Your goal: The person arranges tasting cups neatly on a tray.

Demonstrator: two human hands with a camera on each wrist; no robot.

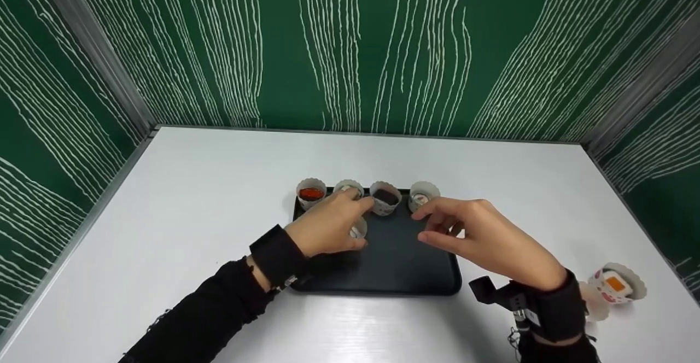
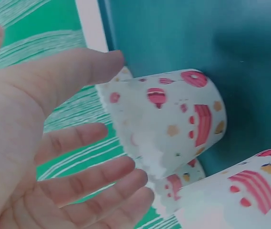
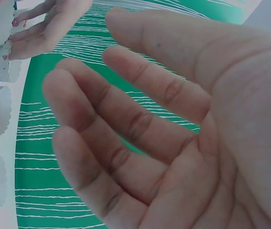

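My left hand [image 1: 331,221] is over the left part of a black tray [image 1: 404,264], fingers spread and relaxed around a patterned paper baking cup [image 1: 359,227]. In the left wrist view the thumb tip overlaps the rim of that printed paper cup [image 2: 168,119]; whether it touches cannot be told. My right hand [image 1: 476,232] hovers above the tray's right side with loosely bent fingers and holds nothing. Along the tray's back edge stand a cup with red-orange content [image 1: 311,193], a partly hidden cup [image 1: 350,185], a cup with dark content [image 1: 385,198] and a cup with a whitish piece [image 1: 422,196].
Right of the tray, a paper cup with a white and orange piece [image 1: 618,284] stands on the white table [image 1: 219,188]. Beside it a pale cup [image 1: 596,303] is partly hidden by my right wrist. Green panels with white lines [image 1: 383,51] enclose the back and sides.
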